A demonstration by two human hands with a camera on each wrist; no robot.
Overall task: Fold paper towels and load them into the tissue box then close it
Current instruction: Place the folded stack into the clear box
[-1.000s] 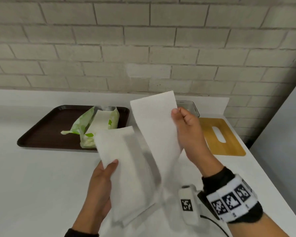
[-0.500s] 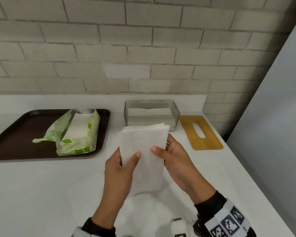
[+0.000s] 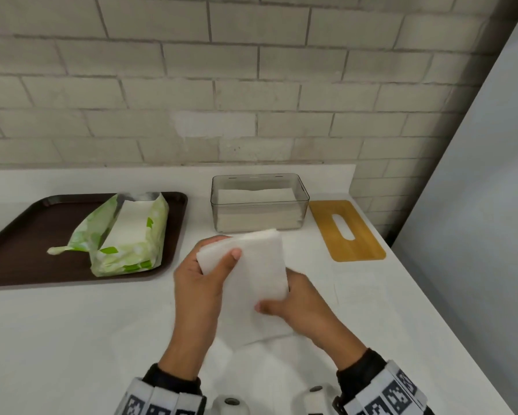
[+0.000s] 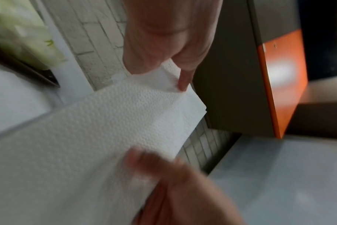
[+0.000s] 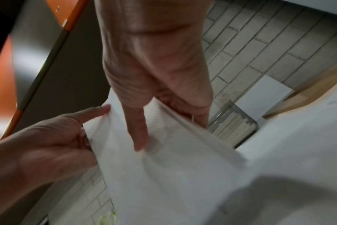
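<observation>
With my left hand (image 3: 201, 283) and right hand (image 3: 299, 304) both pinching the folded towel (image 3: 251, 271) at centre frame, just below the open box (image 3: 259, 202), I reckon a loosened pinch could let the layers spring open.

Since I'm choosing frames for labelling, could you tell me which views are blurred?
Head view: mostly sharp, folded paper towel clear, lower edge slightly soft. Left wrist view: towel embossing crisp, right hand smeared. Right wrist view: soft overall, tissue box hazy.
</observation>
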